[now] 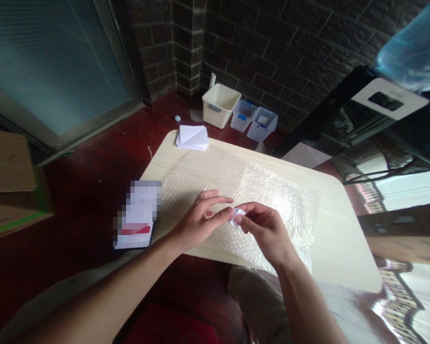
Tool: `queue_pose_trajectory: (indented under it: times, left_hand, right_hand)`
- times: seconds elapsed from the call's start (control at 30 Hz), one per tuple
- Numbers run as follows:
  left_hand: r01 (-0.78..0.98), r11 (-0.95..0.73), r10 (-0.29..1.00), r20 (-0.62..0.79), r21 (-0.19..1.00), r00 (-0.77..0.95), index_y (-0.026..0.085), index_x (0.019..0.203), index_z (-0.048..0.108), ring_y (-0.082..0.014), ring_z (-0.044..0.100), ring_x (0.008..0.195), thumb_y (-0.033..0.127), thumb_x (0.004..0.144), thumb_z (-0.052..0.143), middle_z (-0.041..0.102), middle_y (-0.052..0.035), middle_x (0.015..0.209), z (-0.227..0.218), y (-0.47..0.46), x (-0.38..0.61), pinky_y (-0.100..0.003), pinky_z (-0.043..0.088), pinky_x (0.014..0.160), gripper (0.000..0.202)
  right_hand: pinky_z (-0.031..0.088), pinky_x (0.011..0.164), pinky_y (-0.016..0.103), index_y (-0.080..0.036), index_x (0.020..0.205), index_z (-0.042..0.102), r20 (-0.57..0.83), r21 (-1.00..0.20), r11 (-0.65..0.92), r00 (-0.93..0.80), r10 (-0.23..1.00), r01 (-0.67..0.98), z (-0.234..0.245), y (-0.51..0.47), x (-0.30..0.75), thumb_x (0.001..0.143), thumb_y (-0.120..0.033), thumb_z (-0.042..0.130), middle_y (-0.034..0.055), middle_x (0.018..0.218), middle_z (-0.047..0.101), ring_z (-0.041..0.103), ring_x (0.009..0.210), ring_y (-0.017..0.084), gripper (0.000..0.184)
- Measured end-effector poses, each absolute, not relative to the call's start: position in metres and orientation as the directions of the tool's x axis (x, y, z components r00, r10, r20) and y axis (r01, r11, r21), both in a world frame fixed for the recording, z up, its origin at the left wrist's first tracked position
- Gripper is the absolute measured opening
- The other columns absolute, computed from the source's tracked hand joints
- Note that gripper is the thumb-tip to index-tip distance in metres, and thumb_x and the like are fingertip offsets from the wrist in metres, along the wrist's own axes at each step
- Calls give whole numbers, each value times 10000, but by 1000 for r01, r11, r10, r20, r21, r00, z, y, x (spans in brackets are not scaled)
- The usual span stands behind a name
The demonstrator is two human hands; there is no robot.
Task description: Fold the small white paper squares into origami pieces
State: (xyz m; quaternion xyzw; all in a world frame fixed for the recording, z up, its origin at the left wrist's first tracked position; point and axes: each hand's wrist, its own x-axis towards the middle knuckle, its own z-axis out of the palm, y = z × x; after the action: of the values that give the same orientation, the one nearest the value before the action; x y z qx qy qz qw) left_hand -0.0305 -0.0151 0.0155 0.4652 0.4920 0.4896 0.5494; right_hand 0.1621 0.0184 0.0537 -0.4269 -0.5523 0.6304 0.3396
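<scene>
Head view, right hand (270, 231) pinching white paper (236, 217), left hand (199, 221) loosely spread, phone screen (139, 210) unreadable

Indoor room, home or office unclear: dark-red wood floor (89, 186) left of left hand (205, 217); dark brick wall (258, 43) beyond; black-and-white water dispenser (367, 98) right of right hand (267, 229).

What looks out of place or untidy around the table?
Two small things: a pale round object lies loose on the floor, outside the bins, and the paper stack on the table is unevenly fanned. No spill or damage stands out.
</scene>
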Motion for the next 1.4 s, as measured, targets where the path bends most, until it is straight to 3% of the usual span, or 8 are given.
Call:
queue_pose_trajectory:
  times: [0.03, 0.1, 0.17, 0.3, 0.57, 0.87, 1.13, 1.4]
  left_hand:
    - [-34, 56, 998, -54, 998, 38, 239, 1158, 804, -333, 478, 1448, 526, 904, 761, 559, -138, 1506, 15, -15, -31, -390, 506, 1048, 386]
    - [-4, 22, 996, -22, 1000, 81, 217, 1083, 820, -313, 562, 1357, 494, 909, 761, 651, -139, 1374, 17, -14, -31, -373, 500, 1036, 333]
    - [-42, 40, 990, -34, 998, 133, 177, 978, 808, -256, 682, 1083, 468, 918, 753, 742, -115, 1108, 21, -14, -30, -332, 522, 915, 303]
    - [-168, 119, 985, -95, 979, 143, 147, 784, 734, -149, 596, 707, 490, 904, 759, 675, -21, 735, 27, -13, -27, -251, 444, 665, 365]
    - [-179, 182, 981, -165, 967, 105, 141, 850, 750, -156, 589, 731, 485, 931, 721, 699, -39, 800, 23, -15, -30, -249, 437, 666, 354]
    - [-154, 151, 988, -156, 976, -19, 141, 718, 664, -123, 486, 625, 531, 925, 705, 549, 2, 663, 15, -15, -30, -237, 369, 559, 444]
    - [-265, 203, 979, -188, 943, 80, 131, 842, 739, -164, 646, 690, 462, 870, 782, 697, -39, 756, 20, -15, -27, -260, 526, 643, 334]
    - [-158, 160, 987, -156, 975, 33, 130, 749, 730, -143, 621, 618, 424, 869, 779, 666, -19, 663, 18, -12, -29, -230, 475, 577, 322]
  right_hand:
    - [506, 605, 279, -200, 894, 784, -167, -985, -168, -403, 900, 35, 53, 19, 162, 786, -423, 914, 22, 740, 745, 619, 642, 144, 280]
    - [518, 630, 284, -194, 885, 766, -173, -983, -182, -403, 899, 17, 52, 20, 163, 780, -414, 921, 20, 750, 736, 633, 664, 147, 289]
    - [524, 657, 288, -189, 880, 751, -175, -982, -188, -398, 900, 6, 51, 19, 163, 790, -415, 914, 20, 767, 727, 640, 689, 149, 293]
    - [533, 719, 303, -190, 896, 755, -152, -986, -164, -381, 912, 0, 51, 18, 162, 822, -433, 890, 32, 832, 731, 658, 769, 164, 287]
    - [400, 521, 257, -172, 747, 727, -192, -981, -176, -320, 928, 77, 46, 18, 156, 758, -483, 924, -13, 582, 620, 514, 544, 118, 368]
    - [398, 528, 253, -166, 879, 762, -238, -969, -244, -382, 893, 33, 44, 16, 151, 741, -467, 938, 7, 687, 665, 517, 580, 115, 375]
    - [391, 488, 242, -163, 782, 756, -223, -972, -235, -244, 944, -18, 39, 17, 153, 765, -491, 915, 12, 652, 652, 522, 541, 109, 365]
    - [409, 504, 254, -158, 837, 771, -225, -970, -241, -246, 943, -38, 40, 16, 152, 806, -478, 888, 10, 647, 646, 538, 545, 122, 342]
